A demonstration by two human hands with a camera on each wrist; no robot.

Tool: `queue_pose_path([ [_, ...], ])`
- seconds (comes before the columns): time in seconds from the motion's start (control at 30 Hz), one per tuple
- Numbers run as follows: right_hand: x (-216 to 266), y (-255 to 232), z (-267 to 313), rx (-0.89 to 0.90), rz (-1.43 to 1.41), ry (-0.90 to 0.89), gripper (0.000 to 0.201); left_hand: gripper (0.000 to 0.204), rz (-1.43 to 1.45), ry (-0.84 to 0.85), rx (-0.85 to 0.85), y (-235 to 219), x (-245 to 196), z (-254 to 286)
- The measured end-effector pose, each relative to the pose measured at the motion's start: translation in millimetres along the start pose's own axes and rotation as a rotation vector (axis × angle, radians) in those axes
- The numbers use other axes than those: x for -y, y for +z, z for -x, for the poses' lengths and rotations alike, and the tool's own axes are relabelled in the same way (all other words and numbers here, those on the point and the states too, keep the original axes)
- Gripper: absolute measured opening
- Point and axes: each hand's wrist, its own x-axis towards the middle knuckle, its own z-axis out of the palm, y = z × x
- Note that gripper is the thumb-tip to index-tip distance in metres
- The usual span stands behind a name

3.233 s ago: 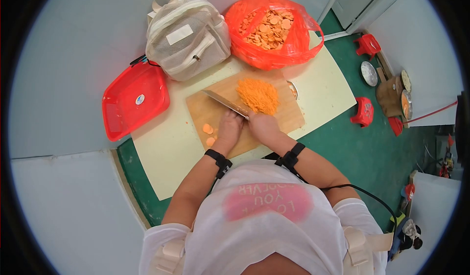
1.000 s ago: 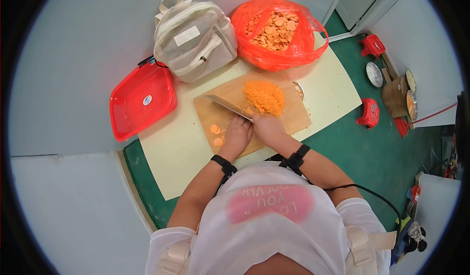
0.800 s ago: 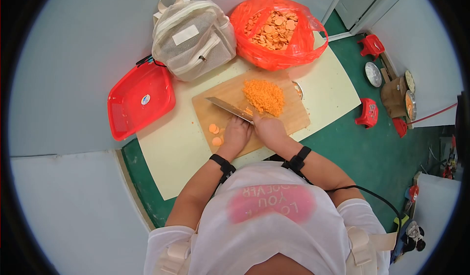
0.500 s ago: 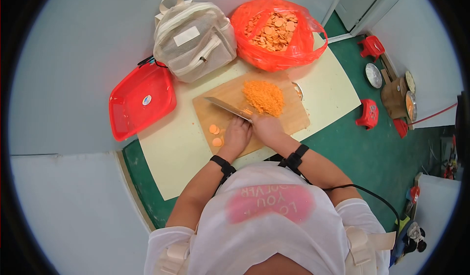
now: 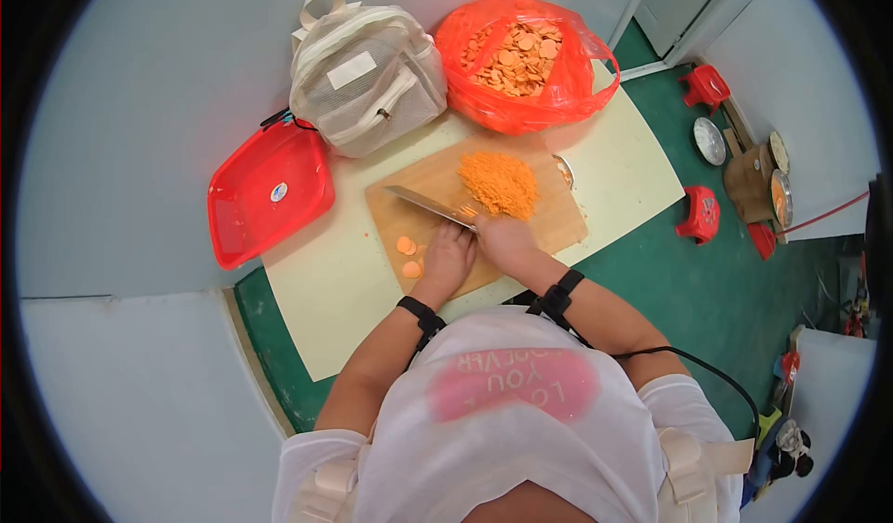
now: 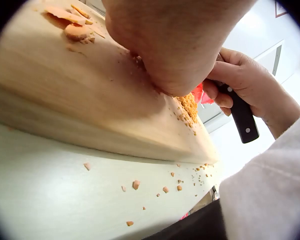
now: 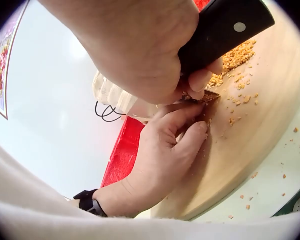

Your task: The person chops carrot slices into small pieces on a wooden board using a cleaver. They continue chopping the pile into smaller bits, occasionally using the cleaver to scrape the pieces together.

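Note:
My right hand (image 5: 505,242) grips the black handle (image 7: 225,30) of a wide-bladed kitchen knife (image 5: 428,203). The blade lies slantwise over the wooden cutting board (image 5: 423,171), pointing to the far left. Right at the blade's near side, my left hand (image 5: 453,255) rests on the board. Its fingers are bent in the right wrist view, with the fingertips close to the blade; whatever is under them is hidden. A few thin orange strips (image 5: 468,211) lie just beyond the blade. Past them is a heap of finely chopped carrot (image 5: 499,184). Carrot slices (image 5: 411,269) lie left of my left hand.
A red plastic bag (image 5: 586,95) full of carrot slices and a pale mesh backpack (image 5: 363,76) stand at the table's back. A red tray (image 5: 270,188) sits at the left. Crumbs dot the pale table (image 6: 100,185). Red stools (image 5: 699,214) stand on the green floor.
Since the oldest frame, thin strips have appeared beside the blade. Over the last second both hands and the knife stay nearly in place; the whole view shifts slightly.

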Motion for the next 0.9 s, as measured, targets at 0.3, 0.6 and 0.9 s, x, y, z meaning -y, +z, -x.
queue_pose_path([
  [0.3,-1,-17,17,0.016,-0.031,0.02,0.01,0.025,-0.006,-0.016,0.014,0,-1,0],
  [0.6,-9,10,3,-0.063,-0.021,-0.055,0.013,0.025,-0.011,-0.006,-0.001,-3,-3,1],
  [0.9,2,-8,12,0.036,-0.012,0.008,0.01,0.026,-0.025,0.006,-0.014,1,-1,4],
])
